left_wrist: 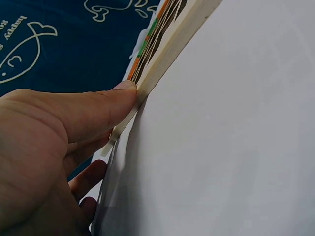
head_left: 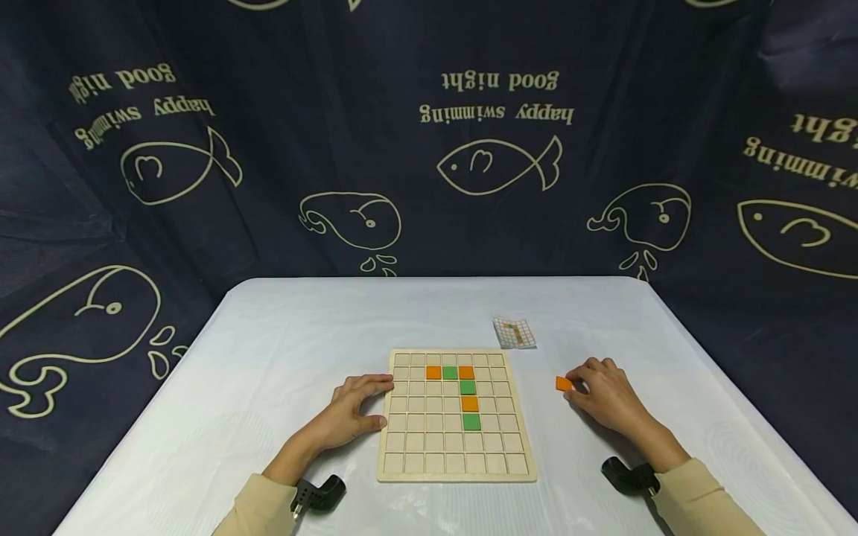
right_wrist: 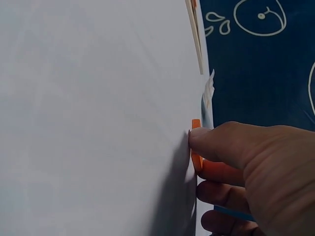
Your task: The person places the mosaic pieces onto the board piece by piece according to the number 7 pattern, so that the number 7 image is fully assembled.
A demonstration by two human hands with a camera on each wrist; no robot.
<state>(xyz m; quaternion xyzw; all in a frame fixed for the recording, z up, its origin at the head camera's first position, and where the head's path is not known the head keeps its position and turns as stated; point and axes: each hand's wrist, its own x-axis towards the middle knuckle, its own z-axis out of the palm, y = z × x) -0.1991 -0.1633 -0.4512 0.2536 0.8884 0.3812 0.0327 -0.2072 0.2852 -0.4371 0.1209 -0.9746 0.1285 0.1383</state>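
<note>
A square wooden grid board (head_left: 453, 476) lies on the table, with orange and green square tiles in its cells. Three tiles form a short row near the top, and from the right end a column of several tiles runs down, colours alternating. My left hand (head_left: 345, 415) rests at the board's left edge, thumb and fingertips against the rim and fingers relaxed. To the right of the board, my right hand (head_left: 606, 394) pinches an orange tile (head_left: 563, 383) between thumb and fingers, low over the table. The right wrist view shows this orange tile (right_wrist: 196, 161) edge-on.
A small printed card (head_left: 515, 333) with a grid and coloured squares lies behind the board's right corner, its edges curled. White cloth covers the table (head_left: 302, 320). A dark curtain (head_left: 496, 231) with fish and whale drawings hangs behind it.
</note>
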